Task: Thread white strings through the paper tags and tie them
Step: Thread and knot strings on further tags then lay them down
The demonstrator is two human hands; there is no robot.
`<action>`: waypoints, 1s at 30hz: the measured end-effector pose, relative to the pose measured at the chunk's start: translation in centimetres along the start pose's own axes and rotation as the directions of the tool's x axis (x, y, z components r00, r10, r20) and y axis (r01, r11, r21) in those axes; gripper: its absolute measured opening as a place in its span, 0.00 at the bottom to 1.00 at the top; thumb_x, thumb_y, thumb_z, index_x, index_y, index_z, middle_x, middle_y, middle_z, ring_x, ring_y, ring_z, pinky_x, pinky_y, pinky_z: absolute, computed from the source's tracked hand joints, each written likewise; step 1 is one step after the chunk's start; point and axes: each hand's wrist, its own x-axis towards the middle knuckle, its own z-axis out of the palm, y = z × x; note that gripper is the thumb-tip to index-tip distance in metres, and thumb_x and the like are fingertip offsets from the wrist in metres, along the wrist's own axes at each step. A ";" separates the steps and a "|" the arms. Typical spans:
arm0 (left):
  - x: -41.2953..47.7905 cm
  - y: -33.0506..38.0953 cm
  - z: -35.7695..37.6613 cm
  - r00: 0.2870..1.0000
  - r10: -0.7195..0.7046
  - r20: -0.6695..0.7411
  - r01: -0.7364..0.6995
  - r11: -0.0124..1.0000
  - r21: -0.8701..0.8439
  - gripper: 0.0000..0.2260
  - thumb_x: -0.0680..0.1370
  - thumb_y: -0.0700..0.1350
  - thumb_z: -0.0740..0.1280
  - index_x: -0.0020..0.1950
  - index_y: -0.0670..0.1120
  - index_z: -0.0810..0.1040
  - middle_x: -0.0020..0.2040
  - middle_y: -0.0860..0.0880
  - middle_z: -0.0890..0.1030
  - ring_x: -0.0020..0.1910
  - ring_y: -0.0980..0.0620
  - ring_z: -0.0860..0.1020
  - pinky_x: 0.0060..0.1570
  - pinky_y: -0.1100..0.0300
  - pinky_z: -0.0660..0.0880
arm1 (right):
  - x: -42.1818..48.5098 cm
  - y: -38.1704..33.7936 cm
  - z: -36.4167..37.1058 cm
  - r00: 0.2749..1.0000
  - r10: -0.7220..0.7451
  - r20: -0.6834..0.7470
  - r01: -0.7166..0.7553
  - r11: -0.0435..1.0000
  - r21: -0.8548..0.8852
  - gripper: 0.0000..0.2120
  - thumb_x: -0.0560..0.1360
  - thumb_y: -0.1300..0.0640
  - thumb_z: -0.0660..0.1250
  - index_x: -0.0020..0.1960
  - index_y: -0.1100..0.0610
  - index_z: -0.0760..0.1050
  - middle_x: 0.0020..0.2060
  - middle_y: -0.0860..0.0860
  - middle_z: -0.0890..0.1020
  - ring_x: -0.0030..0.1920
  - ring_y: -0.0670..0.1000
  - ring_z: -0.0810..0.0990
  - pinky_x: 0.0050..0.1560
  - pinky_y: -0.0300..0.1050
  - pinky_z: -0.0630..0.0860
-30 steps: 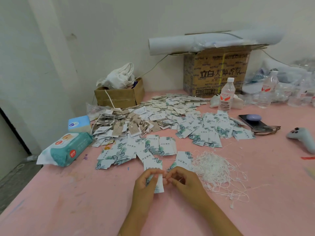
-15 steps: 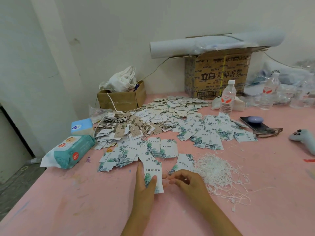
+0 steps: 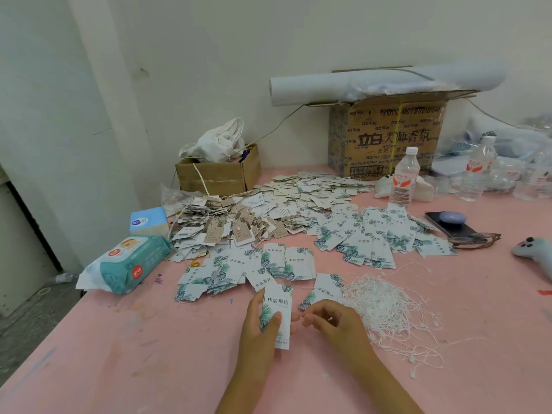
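Compared with a second ago, the left hand [image 3: 258, 330] now grips the tag [image 3: 279, 306] turned face up at 6 o'clock, and the right hand [image 3: 334, 327], at its 3 o'clock, pinches a string [image 3: 330, 319] end, so threading can probably start.

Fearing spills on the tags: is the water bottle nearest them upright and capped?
Upright and capped: the water bottle stands on its base on the pink table, white cap on top.

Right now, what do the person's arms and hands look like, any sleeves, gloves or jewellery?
The left hand and right hand are bare: no gloves, rings or wristbands show. Both forearms are uncovered down to the picture's bottom edge, so no sleeve is in view.
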 end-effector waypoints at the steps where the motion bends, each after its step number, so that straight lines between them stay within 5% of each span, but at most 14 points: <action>1: 0.0 0.0 0.0 1.000 -0.004 -0.006 0.004 1.000 0.000 0.19 0.81 0.35 0.62 0.61 0.59 0.71 0.45 0.58 0.86 0.39 0.48 0.85 0.32 0.63 0.78 | 0.0 0.1 0.0 1.000 0.004 0.000 -0.004 1.000 0.000 0.12 0.71 0.65 0.72 0.35 0.49 0.80 0.30 0.41 0.83 0.29 0.37 0.72 0.32 0.28 0.66; 10: 0.5 -0.5 -0.2 0.999 0.000 -0.043 0.001 1.000 0.015 0.19 0.80 0.36 0.64 0.62 0.59 0.71 0.60 0.45 0.81 0.54 0.42 0.82 0.40 0.60 0.78 | 0.1 0.9 0.1 1.000 0.011 0.011 -0.011 0.999 -0.045 0.08 0.74 0.60 0.70 0.40 0.49 0.80 0.33 0.48 0.83 0.33 0.41 0.77 0.35 0.31 0.69; 19: 0.9 -1.7 -0.4 1.000 0.014 -0.026 -0.011 0.997 0.079 0.17 0.79 0.36 0.65 0.56 0.60 0.75 0.53 0.54 0.81 0.40 0.62 0.82 0.33 0.67 0.76 | 0.1 1.3 0.5 0.999 0.003 0.044 0.000 0.997 -0.075 0.08 0.75 0.60 0.69 0.41 0.48 0.79 0.32 0.46 0.84 0.34 0.41 0.81 0.36 0.29 0.70; 24: 1.7 -2.0 -0.7 0.999 0.007 -0.034 -0.006 0.999 0.049 0.15 0.80 0.37 0.64 0.61 0.54 0.75 0.56 0.44 0.83 0.49 0.44 0.84 0.44 0.52 0.80 | 0.6 1.3 0.3 0.999 0.011 0.034 -0.010 0.999 -0.033 0.08 0.74 0.60 0.70 0.39 0.49 0.80 0.34 0.48 0.84 0.35 0.43 0.79 0.38 0.37 0.73; 30: 1.6 -1.9 -0.7 0.999 0.006 -0.046 -0.004 0.999 0.042 0.13 0.81 0.36 0.62 0.62 0.51 0.74 0.55 0.40 0.82 0.44 0.45 0.84 0.44 0.49 0.81 | 0.6 1.0 0.1 0.999 0.025 0.025 -0.025 1.000 0.014 0.08 0.71 0.61 0.73 0.35 0.51 0.79 0.27 0.44 0.79 0.30 0.40 0.70 0.32 0.32 0.65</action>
